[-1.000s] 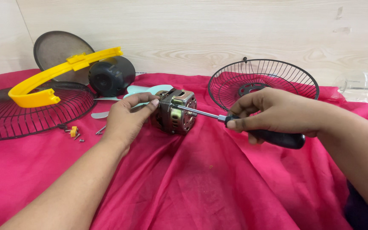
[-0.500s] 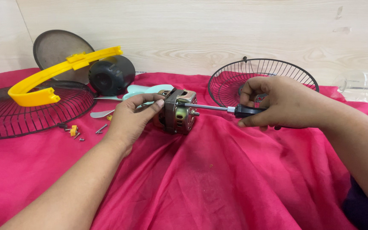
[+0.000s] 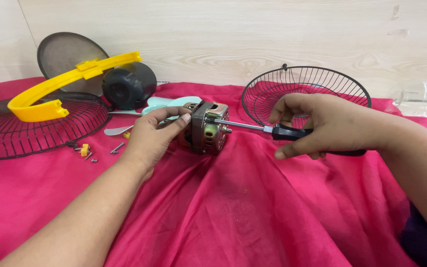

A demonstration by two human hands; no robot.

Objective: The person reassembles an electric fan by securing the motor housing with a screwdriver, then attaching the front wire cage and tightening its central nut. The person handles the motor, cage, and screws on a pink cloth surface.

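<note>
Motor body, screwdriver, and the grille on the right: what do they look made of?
Motor: bare metal, likely zinc-plated steel; yellowish shiny sheen, stamped edges.
Screwdriver: bright polished steel shaft; matte black handle, plastic or rubber.
Grille: thin wire, probably steel with glossy black coating; even dark colour, fine welded spokes.

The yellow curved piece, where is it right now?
In the head view, the yellow curved piece rests at far left on the black grille, beside the black round housing.

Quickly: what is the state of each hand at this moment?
Left hand: closed around the fan motor, steadying it on the red cloth.
Right hand: closed on the screwdriver, tip at the motor.
</note>
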